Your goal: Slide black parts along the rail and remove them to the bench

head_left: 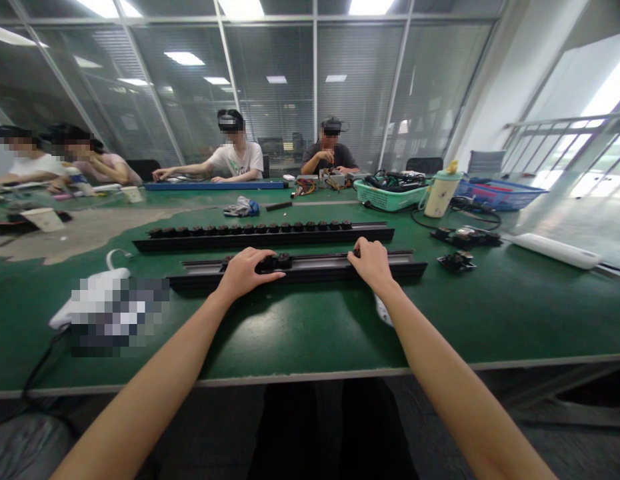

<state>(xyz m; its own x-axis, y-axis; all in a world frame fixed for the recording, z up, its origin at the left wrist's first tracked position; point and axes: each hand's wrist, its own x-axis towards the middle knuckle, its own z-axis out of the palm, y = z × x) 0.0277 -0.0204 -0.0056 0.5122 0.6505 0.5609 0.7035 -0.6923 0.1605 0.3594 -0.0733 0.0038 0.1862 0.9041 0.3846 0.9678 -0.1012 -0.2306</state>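
A long black rail with a pale channel along its top lies across the green table in front of me. My left hand is on its left part, thumb along the front and fingers over the top, closed around dark pieces in the channel. Beside its fingertips sits a round black piece. Toward the right end, my right hand pinches a small dark piece at the channel; the fingers mostly hide it. Behind lies a second black rail, carrying a row of several round black pieces.
At left are a white device and a blurred-out object. Small circuit parts lie at right. Farther back are gloves, a green basket, a cup and a blue basket. Several people sit across the table.
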